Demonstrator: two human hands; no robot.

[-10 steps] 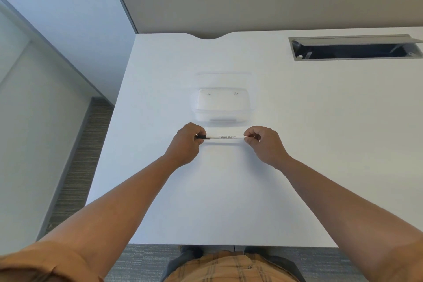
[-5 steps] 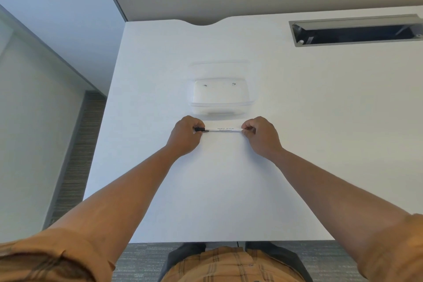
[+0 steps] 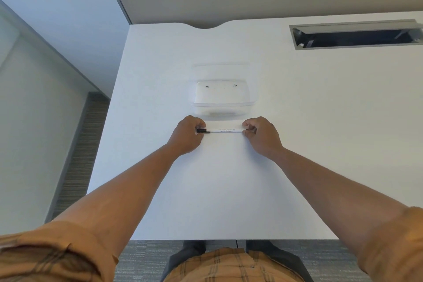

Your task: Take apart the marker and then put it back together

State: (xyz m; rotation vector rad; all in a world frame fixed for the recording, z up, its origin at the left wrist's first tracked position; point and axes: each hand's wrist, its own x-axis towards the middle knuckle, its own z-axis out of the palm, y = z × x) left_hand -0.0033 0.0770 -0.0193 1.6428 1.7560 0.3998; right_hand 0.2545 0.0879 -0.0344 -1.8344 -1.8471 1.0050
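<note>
A thin white marker [image 3: 225, 130] with small black print lies level between my two hands, just above the white table [image 3: 229, 190]. Its black cap end [image 3: 202, 130] is pinched in my left hand [image 3: 188, 134]. My right hand [image 3: 263, 136] grips the marker's other end, which is hidden under the fingers. The cap sits against the barrel; I cannot tell whether it is fully seated.
A clear plastic box [image 3: 222, 96] stands on the table right behind the marker. A grey cable slot [image 3: 357, 35] is set into the far right of the table. The table's left edge drops to carpeted floor [image 3: 77, 155].
Both hands hold the marker the same way throughout. They have come slightly closer together; the view has shifted a little.
</note>
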